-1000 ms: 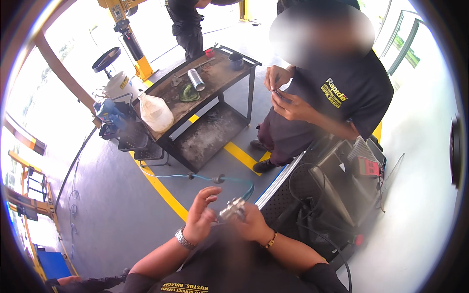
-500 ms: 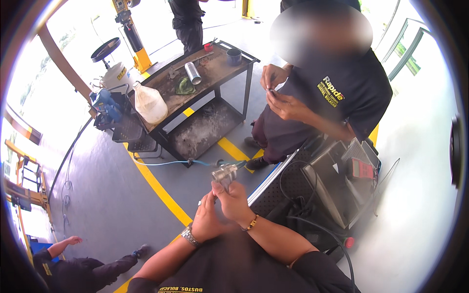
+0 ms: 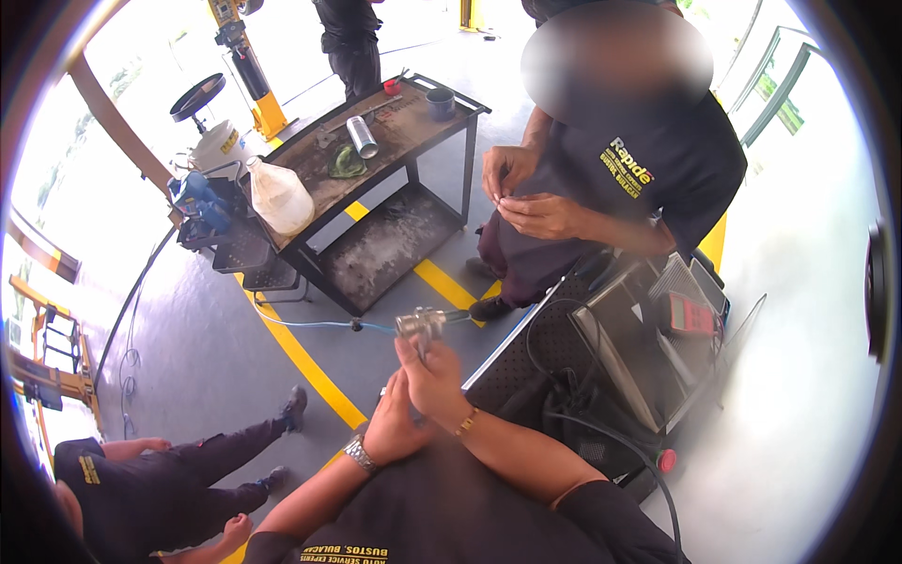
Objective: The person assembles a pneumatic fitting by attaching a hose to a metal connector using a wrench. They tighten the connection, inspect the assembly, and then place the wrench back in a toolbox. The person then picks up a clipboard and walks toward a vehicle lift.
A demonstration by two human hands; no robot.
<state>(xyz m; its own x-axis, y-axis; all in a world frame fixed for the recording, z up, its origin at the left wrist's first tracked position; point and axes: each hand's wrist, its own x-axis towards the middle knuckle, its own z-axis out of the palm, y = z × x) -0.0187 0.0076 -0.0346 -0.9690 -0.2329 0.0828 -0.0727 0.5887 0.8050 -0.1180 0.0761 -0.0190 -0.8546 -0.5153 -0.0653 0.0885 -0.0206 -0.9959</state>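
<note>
- While the metal tool (image 3: pixel 422 324) is held out in front of the body, near the middle of the scene, a firm, level grip seems the best way to manage it.
- The right hand (image 3: pixel 432 381) is closed around the tool's lower part, thumb up near its body; a steady wrist would probably stop the weight from tipping.
- The left hand (image 3: pixel 396 423) presses against the right from the near left, fingers close together; whether it holds anything, I cannot tell. Its support should help most when it leaves the thumb and fingers above free to shift.
- A greenish tube (image 3: pixel 458 316) meets the tool's right end, and a pale blue hose (image 3: pixel 310 324) runs off to the left. How they join is hidden, so slack at that end looks wise, to avoid a tug.
- Beyond, on the far left, stands a cart (image 3: pixel 399 244) with a jug (image 3: pixel 282 199), a can (image 3: pixel 362 137) and a green cloth (image 3: pixel 348 161); the hose is better guided clear of its legs.
- A co-worker (image 3: pixel 648 150) stands close on the far right and another person (image 3: pixel 141 489) is at the near left, so small, tucked-in elbow movements seem safest.
</note>
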